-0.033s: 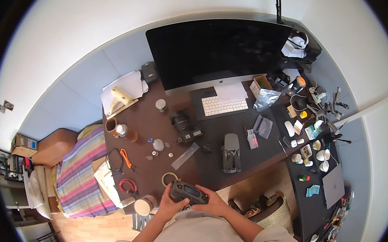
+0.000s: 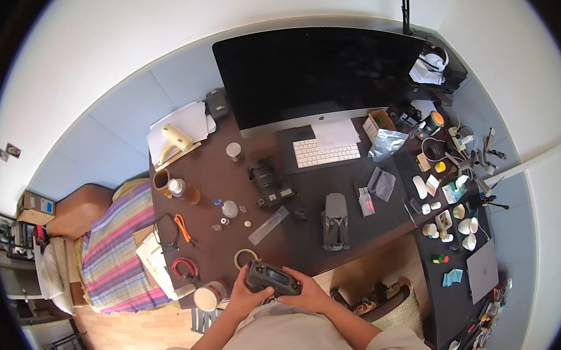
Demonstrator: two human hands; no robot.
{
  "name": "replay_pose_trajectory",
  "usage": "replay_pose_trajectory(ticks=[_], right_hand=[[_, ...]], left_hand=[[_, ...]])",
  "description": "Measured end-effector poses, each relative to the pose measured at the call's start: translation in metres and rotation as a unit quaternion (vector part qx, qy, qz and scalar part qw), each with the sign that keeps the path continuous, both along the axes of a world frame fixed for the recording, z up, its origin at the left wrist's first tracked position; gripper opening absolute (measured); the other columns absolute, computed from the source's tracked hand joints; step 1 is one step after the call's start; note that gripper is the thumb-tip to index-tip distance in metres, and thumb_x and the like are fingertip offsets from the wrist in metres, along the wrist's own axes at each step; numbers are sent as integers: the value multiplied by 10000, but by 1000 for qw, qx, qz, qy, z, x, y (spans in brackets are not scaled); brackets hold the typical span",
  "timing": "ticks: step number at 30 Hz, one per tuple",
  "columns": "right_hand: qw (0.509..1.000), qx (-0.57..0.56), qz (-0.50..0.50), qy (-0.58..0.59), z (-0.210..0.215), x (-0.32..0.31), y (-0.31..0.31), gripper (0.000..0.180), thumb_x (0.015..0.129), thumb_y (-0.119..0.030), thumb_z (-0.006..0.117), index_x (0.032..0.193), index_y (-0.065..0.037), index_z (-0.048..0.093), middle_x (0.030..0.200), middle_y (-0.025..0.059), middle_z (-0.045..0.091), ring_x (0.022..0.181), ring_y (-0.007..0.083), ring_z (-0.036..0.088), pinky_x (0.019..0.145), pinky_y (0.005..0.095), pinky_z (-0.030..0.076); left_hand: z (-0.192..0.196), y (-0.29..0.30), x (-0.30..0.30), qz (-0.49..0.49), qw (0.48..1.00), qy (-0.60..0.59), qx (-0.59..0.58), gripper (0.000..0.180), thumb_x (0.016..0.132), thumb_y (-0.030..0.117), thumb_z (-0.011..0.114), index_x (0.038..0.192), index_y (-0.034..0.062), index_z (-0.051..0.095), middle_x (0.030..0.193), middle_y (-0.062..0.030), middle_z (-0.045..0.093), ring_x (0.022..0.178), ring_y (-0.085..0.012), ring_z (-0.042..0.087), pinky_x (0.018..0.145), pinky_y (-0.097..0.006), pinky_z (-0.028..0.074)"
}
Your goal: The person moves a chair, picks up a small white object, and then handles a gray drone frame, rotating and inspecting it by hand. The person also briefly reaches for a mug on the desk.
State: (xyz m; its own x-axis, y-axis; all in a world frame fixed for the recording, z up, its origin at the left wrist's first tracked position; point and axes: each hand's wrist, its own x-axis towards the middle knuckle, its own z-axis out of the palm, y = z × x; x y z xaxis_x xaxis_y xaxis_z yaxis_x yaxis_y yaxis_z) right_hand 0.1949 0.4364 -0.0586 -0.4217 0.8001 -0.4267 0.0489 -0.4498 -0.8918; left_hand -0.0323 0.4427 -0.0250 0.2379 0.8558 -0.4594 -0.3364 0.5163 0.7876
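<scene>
A dark grey remote controller (image 2: 272,278) with a small screen is held close to my body, at the front edge of the brown desk (image 2: 206,163). My left hand (image 2: 246,297) wraps its left end and my right hand (image 2: 308,295) its right end. Both thumbs rest along the near side, and the undersides of my fingers are hidden. Just beyond lies a roll of tape (image 2: 246,258), by my left hand. A folded grey drone (image 2: 336,222) lies on the dark desk mat (image 2: 302,232), farther off to the right. A black camera (image 2: 270,183) with a lens stands behind them.
A large monitor (image 2: 320,70) and a white keyboard (image 2: 326,153) stand at the back. Bottles (image 2: 183,190), red cable (image 2: 186,268) and a lidded jar (image 2: 210,295) are on the left. A side desk at right bears cups (image 2: 469,226) and a laptop (image 2: 483,270). A chair (image 2: 391,306) stands below.
</scene>
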Motion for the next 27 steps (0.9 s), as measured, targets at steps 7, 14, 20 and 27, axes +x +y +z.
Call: replay_pose_trajectory(ticks=[7,14,20,27], right_hand=[[999,-23,32,35,9,-8,17,1062,733,-247,954,1566,55,371,1446,173,581,1316,210,564,1121,341,440],[996,-34,72,46,6,-23,31,1090,713,-220,962,1576,48,353,1449,167,574,1308,201,564,1106,338,451],[983,-87,85,137,15,-26,39,976,829,-1,840,1634,-95,296,1448,133,551,1335,220,541,1109,384,466],[891,126,-294,-321,-63,65,101,830,844,-357,859,1490,-14,468,1439,217,512,1239,329,571,1028,449,484]], left_hand=[[1,-6,2,66,991,-112,21,1032,801,143,914,1600,78,263,1484,-145,515,1386,-263,508,1171,-413,416],[1,-16,-9,120,989,-79,28,889,901,150,820,1591,81,263,1514,-193,508,1406,-278,505,1185,-424,409],[1,-20,-18,166,983,-42,63,781,970,157,733,1587,65,263,1459,-195,551,1358,-278,546,1146,-426,447],[18,-24,-33,239,951,-193,44,881,997,552,619,1642,193,138,1368,-180,601,1319,-415,576,1128,-581,456]])
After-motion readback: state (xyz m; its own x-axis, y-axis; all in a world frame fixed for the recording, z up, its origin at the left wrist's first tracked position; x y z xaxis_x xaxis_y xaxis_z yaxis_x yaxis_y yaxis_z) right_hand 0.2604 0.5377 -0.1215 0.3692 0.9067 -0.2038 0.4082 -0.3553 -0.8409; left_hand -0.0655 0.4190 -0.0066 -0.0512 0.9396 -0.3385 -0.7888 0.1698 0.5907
